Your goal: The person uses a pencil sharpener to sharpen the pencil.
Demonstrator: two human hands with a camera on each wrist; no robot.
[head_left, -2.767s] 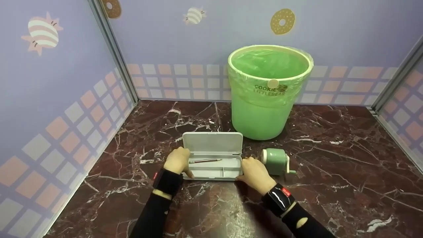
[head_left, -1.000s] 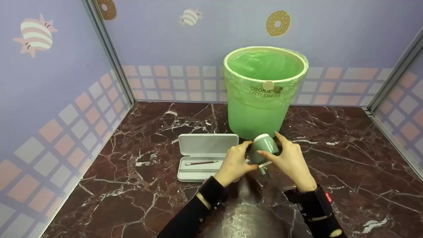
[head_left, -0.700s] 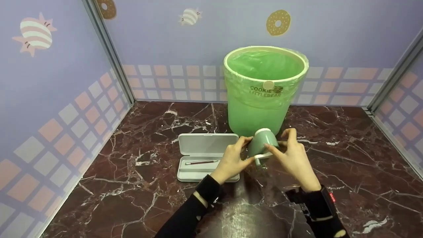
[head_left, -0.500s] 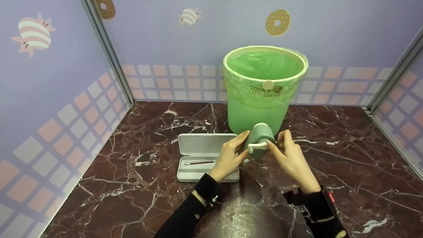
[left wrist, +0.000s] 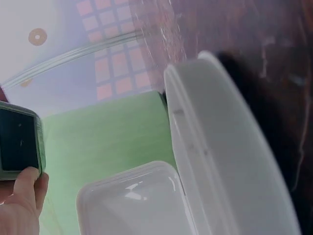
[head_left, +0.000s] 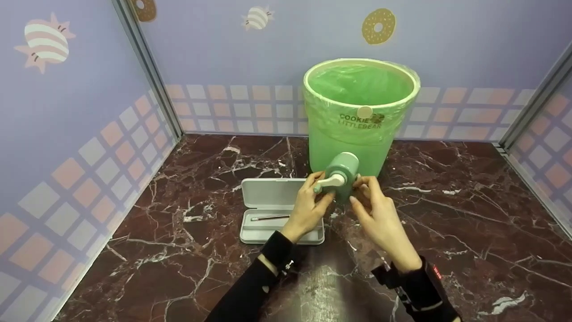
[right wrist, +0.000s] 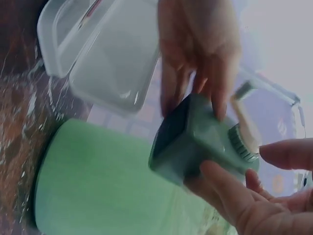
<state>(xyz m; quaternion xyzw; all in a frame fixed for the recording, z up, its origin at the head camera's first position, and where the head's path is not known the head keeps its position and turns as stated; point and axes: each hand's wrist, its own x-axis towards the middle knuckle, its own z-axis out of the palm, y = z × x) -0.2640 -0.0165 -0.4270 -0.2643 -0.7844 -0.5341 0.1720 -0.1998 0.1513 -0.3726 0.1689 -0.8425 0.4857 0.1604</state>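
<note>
A green hand-crank pencil sharpener (head_left: 347,166) is held up in front of the bin, its white crank handle (head_left: 331,181) facing me and pointing left. My left hand (head_left: 306,212) pinches its left side between thumb and fingers. On the other side my right hand (head_left: 380,219) has its fingers against the body; in the right wrist view the right thumb (right wrist: 288,152) is close by the crank hub. The dark base (left wrist: 18,142) shows in the left wrist view. Beside the left hand lies an open white pencil case (head_left: 268,194) with a pencil (head_left: 270,218) in it, partly hidden.
Behind the sharpener stands a green bin (head_left: 348,134) lined with a clear bag. Patterned panels (head_left: 223,49) enclose the dark marble-look table (head_left: 447,223) at the back and sides.
Both hands left the pencil case and took up the sharpener from its right. Since then they have turned it, so the crank now points left, and raised it nearer the bin.
</note>
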